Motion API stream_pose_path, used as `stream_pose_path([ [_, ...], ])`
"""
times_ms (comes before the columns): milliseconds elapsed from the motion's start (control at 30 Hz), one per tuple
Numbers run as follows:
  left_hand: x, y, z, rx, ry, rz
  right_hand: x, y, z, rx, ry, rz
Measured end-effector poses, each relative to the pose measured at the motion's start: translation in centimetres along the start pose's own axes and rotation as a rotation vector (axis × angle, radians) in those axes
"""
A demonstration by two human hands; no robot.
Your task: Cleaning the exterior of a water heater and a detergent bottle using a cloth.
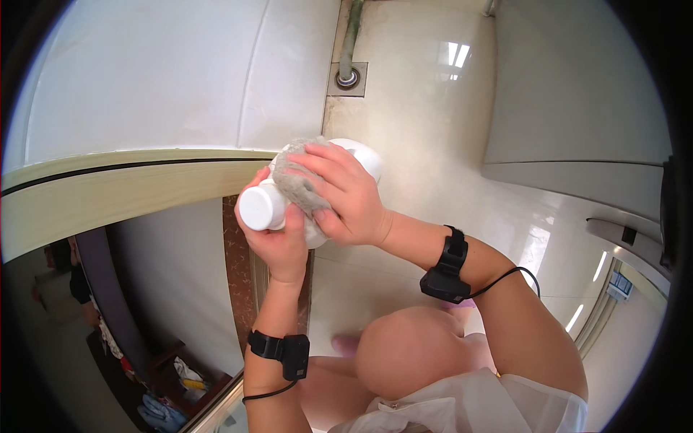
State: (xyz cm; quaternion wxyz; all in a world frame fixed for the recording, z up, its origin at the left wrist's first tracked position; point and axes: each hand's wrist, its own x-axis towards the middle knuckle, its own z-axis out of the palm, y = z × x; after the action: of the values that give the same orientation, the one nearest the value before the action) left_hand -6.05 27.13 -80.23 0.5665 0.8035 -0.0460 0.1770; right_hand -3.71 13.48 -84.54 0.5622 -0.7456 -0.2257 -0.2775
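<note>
A white plastic bottle (260, 208) with a round white cap is held in front of me, its cap towards the lower left. My left hand (276, 238) grips it around the neck and side, the thumb close to the cap. A grey cloth (300, 184) lies against the bottle's side, pressed there by my right hand (344, 195), whose fingers spread over it. Part of the white body shows beyond my right fingers. Both hands hide the rest of the bottle.
At the upper left is a white panel (162, 76) above a pale wooden door frame (135, 181). A green hose (352, 38) enters a floor drain (354, 89) in the glossy tiles. A grey appliance or cabinet (574, 97) stands at the upper right. Through the doorway, several items lie at the lower left.
</note>
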Motion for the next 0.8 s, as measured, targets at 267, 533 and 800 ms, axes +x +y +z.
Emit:
stream_pose_path([
  [267, 0.5, -0.3, -0.4, 0.095, 0.05, 0.047, -6.5, 10.2, 2.8, 0.44, 0.099, 0.695],
  [533, 0.4, -0.9, -0.1, 0.005, 0.038, -0.013, -8.3, 14.6, 2.2, 0.447, 0.131, 1.172],
  [800, 0.0, -1.3, 0.9, 0.047, 0.102, -0.019, 4.2, 2.3, 0.2, 0.498, -0.246, 0.49],
])
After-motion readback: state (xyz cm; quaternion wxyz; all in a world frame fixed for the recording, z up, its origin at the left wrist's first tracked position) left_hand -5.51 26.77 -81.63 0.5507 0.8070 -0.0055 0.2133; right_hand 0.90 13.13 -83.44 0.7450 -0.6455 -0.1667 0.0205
